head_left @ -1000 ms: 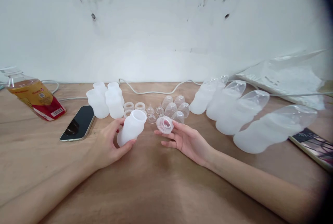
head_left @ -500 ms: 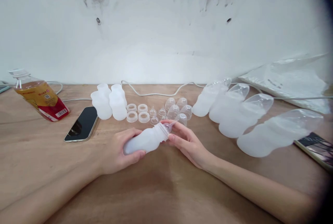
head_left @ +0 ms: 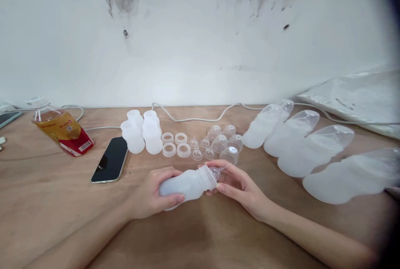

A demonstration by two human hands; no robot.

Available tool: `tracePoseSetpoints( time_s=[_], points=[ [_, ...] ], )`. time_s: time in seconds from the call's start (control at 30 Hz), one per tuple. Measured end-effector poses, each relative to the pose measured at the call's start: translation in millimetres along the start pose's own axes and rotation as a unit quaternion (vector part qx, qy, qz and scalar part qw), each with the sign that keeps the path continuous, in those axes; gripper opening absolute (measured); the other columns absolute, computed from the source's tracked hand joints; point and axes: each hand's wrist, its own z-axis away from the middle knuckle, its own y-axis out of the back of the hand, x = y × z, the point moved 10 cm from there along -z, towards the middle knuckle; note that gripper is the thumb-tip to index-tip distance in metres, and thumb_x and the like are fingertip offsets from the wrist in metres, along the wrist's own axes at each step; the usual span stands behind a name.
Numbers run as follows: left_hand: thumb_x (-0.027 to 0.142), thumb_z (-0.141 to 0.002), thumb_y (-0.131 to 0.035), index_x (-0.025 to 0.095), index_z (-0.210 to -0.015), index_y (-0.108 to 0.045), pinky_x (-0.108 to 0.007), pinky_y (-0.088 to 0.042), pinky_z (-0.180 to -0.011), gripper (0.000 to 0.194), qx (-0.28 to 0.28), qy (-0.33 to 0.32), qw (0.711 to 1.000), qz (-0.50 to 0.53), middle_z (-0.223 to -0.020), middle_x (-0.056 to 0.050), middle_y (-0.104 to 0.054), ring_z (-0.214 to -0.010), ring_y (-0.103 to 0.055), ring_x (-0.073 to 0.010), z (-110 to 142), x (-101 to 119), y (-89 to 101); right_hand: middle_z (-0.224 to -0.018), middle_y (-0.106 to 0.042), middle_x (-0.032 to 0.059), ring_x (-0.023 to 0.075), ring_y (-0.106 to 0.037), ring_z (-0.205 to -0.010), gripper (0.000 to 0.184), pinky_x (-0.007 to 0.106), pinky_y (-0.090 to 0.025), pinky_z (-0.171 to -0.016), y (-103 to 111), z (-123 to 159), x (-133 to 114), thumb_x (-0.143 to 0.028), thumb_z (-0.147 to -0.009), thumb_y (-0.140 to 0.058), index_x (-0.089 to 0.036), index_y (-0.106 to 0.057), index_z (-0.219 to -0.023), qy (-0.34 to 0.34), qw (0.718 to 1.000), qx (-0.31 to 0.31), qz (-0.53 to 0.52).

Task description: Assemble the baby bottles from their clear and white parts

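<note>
- Bottle (head_left: 187,184): a milky, soft-looking bottle held on its side just above the near middle of the desk (head_left: 46,202), neck pointing right. The left hand (head_left: 153,194) wraps its body, thumb in front and fingers behind; this grip is closed on the bottle.
- Collar with teat (head_left: 213,174): a clear ring and teat sits at the bottle's mouth. The right hand (head_left: 239,185) pinches it with narrow fingertips; whether the thread is fully seated cannot be told.
- Risk, cross-threading: the bottle lies tilted, and a collar turned on at an angle could bind or sit crooked and leak later.
- Risk, squeezing: the body looks pliable. A hard left grip could oval the neck, and the collar may then skip its thread.
- Risk, slipping: the parts are smooth and clear. A loose pinch could let the collar drop to the desk and roll in among the spare parts.
- Loose parts just beyond the hands: clear domed caps (head_left: 223,144), small teats (head_left: 201,149) and white rings (head_left: 175,144) lie close together. An outward sweep of the right hand could scatter them.
- Four capped bottles (head_left: 296,144) lie in a row at the right, and open bottles (head_left: 142,132) stand at the far left of the parts. An elbow could start the lying ones rolling.
- A phone (head_left: 111,159) and a drink bottle (head_left: 62,129) lie left, well apart from the hands.
</note>
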Motion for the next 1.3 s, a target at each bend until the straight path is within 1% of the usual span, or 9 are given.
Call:
tracePoseSetpoints(
  time_s=[0.17,0.4,0.7,0.87,0.97,1.03,1.1,1.17,1.3],
  points=[
    [0.035,-0.075,-0.054,0.018,-0.100,-0.054,-0.024,-0.040,-0.067,0.031,0.004,0.007,1.000,0.001,-0.088,0.000,-0.059,-0.075,-0.054,-0.0150,0,0,1.6,-0.111,-0.053,0.0042,0.0115,-0.057,-0.084,0.031,0.028,-0.048,-0.075,0,-1,-1,-0.020,-0.078,-0.058,-0.025,-0.049,-0.108,-0.003,1.000,0.001,-0.001],
    [0.034,-0.074,-0.056,0.023,-0.102,-0.052,-0.026,-0.046,-0.064,0.030,0.106,0.018,0.992,-0.059,-0.090,0.000,-0.063,-0.075,-0.058,-0.0165,4,-2,17.5,-0.119,-0.052,0.0014,0.0138,-0.056,-0.096,0.050,0.031,-0.045,-0.085,7,1,1,-0.019,-0.074,-0.062,-0.032,-0.045,-0.118,-0.018,0.999,0.032,0.039],
    [0.024,-0.075,-0.059,0.025,-0.109,-0.047,-0.027,-0.048,-0.074,0.036,0.231,-0.144,0.948,-0.166,-0.106,-0.005,-0.051,-0.090,-0.056,-0.0176,20,21,19.0,-0.104,-0.057,0.0018,0.0113,-0.059,-0.083,0.041,0.025,-0.048,-0.073,12,0,2,-0.019,-0.068,-0.067,-0.024,-0.051,-0.106,-0.019,0.996,0.058,0.058],
    [0.009,-0.081,-0.050,0.024,-0.115,-0.045,-0.031,-0.046,-0.080,0.037,0.237,-0.240,0.917,-0.213,-0.110,-0.009,-0.045,-0.100,-0.050,-0.0186,32,42,10.1,-0.066,-0.063,0.0028,0.0108,-0.060,-0.051,0.029,0.017,-0.041,-0.040,9,1,12,-0.040,-0.072,-0.061,-0.014,-0.050,-0.079,-0.074,0.993,0.053,0.076],
    [0.006,-0.081,-0.048,0.024,-0.118,-0.043,-0.034,-0.046,-0.081,0.042,0.214,-0.271,0.906,-0.247,-0.112,-0.010,-0.044,-0.103,-0.047,-0.0209,37,50,3.8,-0.045,-0.055,0.0028,0.0085,-0.051,-0.032,0.050,0.014,-0.024,-0.027,1,4,19,-0.055,-0.082,-0.035,-0.011,-0.048,-0.061,-0.133,0.985,-0.003,0.114],
    [0.008,-0.081,-0.049,0.023,-0.119,-0.043,-0.033,-0.047,-0.081,0.041,0.214,-0.265,0.906,-0.252,-0.112,-0.010,-0.044,-0.103,-0.048,-0.0211,38,50,5.5,-0.055,-0.058,0.0043,0.0066,-0.050,-0.032,0.052,0.015,-0.024,-0.028,0,4,12,-0.053,-0.084,-0.031,-0.009,-0.054,-0.071,-0.125,0.981,-0.020,0.147],
    [0.011,-0.082,-0.050,0.022,-0.118,-0.044,-0.031,-0.048,-0.080,0.038,0.226,-0.254,0.909,-0.242,-0.111,-0.011,-0.045,-0.102,-0.049,-0.0205,38,48,9.8,-0.086,-0.061,0.0078,0.0069,-0.057,-0.047,0.042,0.016,-0.035,-0.036,4,4,-4,-0.046,-0.080,-0.047,-0.013,-0.051,-0.105,-0.082,0.976,-0.012,0.203],
    [0.013,-0.081,-0.051,0.022,-0.117,-0.045,-0.030,-0.048,-0.079,0.037,0.230,-0.245,0.912,-0.233,-0.111,-0.011,-0.046,-0.101,-0.050,-0.0200,38,45,11.6,-0.117,-0.048,0.0090,0.0112,-0.061,-0.074,0.064,0.019,-0.045,-0.051,6,5,-22,-0.034,-0.071,-0.063,-0.026,-0.033,-0.127,-0.027,0.961,-0.002,0.277],
    [0.013,-0.081,-0.053,0.022,-0.116,-0.044,-0.029,-0.048,-0.078,0.037,0.225,-0.232,0.919,-0.226,-0.112,-0.010,-0.045,-0.100,-0.050,-0.0194,35,42,10.5,-0.122,-0.043,0.0067,0.0173,-0.053,-0.096,0.058,0.023,-0.048,-0.065,-5,10,-44,-0.020,-0.067,-0.064,-0.027,-0.041,-0.120,0.066,0.932,-0.021,0.355]
  ],
)
